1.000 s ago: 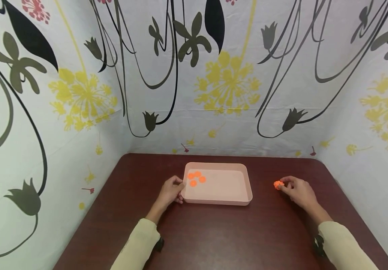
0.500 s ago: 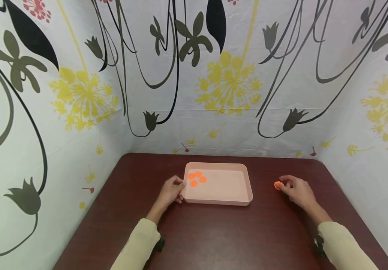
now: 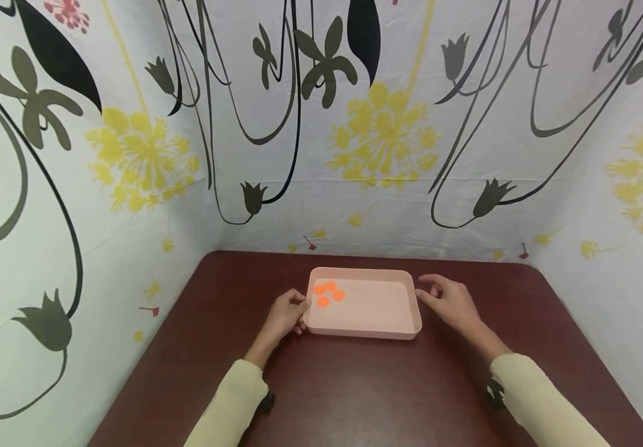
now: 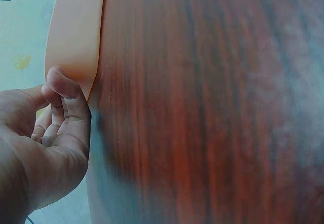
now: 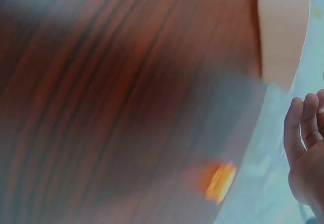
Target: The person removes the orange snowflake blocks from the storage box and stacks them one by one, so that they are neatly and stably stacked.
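Note:
A shallow pink tray (image 3: 377,310) lies on the table, with several flat orange discs (image 3: 338,295) at its left end. My left hand (image 3: 286,313) holds the tray's left edge; the left wrist view shows the thumb and index finger (image 4: 63,84) pinching near its corner. Beside the tray's right edge is my right hand (image 3: 452,302), its fingers relaxed and nothing seen between them. Whether its thumb tip touches the rim, I cannot tell. A small orange ridged round piece (image 5: 221,183) sits on the table in the right wrist view; in the head view the right hand hides it.
The dark red-brown table (image 3: 355,385) has a rounded far edge. White cloth (image 3: 276,161) printed with flowers and vines hangs behind it and on both sides. Dark wrist bands (image 3: 496,394) show by the light sleeves (image 3: 539,391).
My right hand has let go of the orange piece and moved left to the tray's right edge. The left hand keeps its hold on the tray. The head view has shifted slightly.

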